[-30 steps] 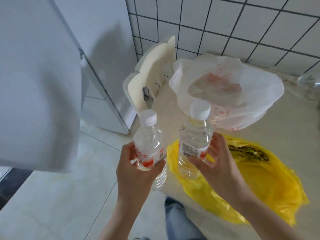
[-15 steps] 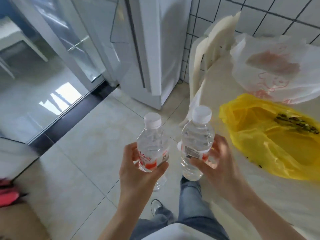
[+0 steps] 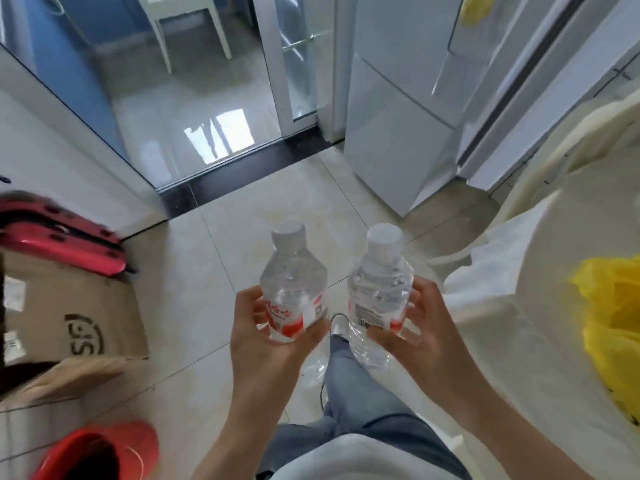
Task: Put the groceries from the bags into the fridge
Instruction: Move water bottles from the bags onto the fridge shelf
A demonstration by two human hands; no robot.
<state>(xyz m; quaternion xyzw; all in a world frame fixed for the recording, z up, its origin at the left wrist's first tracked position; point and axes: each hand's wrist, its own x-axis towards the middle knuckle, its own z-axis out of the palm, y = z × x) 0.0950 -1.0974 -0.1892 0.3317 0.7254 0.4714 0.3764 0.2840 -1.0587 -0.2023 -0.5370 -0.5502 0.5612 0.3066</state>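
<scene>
The fridge (image 3: 398, 133) stands ahead of your fingers and to their right, doors closed as far as this view shows, so nothing you carry is inside it yet. A pale table (image 3: 540, 306) sits just beyond your right fingers, and on it the yellow bag (image 3: 609, 327) lies slack at the frame's edge; whether it holds more groceries cannot be told. I judge the task to be in its early or middle part: two items are out of the bags and on their way, and the door is yet to be opened.

Your left hand (image 3: 266, 337) grips the left bottle (image 3: 294, 292) round its red label, fingers curled behind it and the thumb across the front. Your right hand (image 3: 415, 327) holds the right bottle (image 3: 379, 296) in a looser clasp, fingers spread a little along its far side and the thumb beneath the barcode. Both bottles stand upright, capped, close beside each other but apart.
</scene>
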